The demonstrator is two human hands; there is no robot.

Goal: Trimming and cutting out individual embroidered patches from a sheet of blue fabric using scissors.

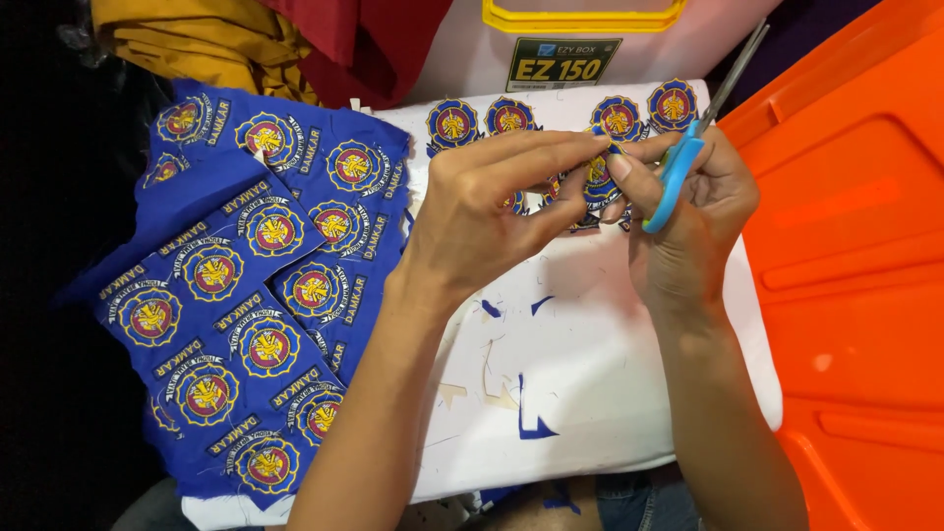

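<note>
At nine o'clock lay the blue cloth (246, 295), full of round badges not yet cut out. Your left hand (492, 211) pinched one badge (598, 177) tight in the middle, near twelve o'clock. Your right hand (693, 211) was closed around the blue scissors (678, 172) at that badge. Four cut badges (560, 116) sat in a row above on the white board (610, 374). Blue scraps (531, 418) lay at six o'clock. Many badges were left.

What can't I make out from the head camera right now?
- Patch pinched between both hands: mostly hidden by the left hand and right hand.
- Scissors: blade tips run to the top edge; open or closed is unclear.
- Blue fabric sheet: bottom hidden by the left forearm.
- White box: cut off by the top edge.
</note>
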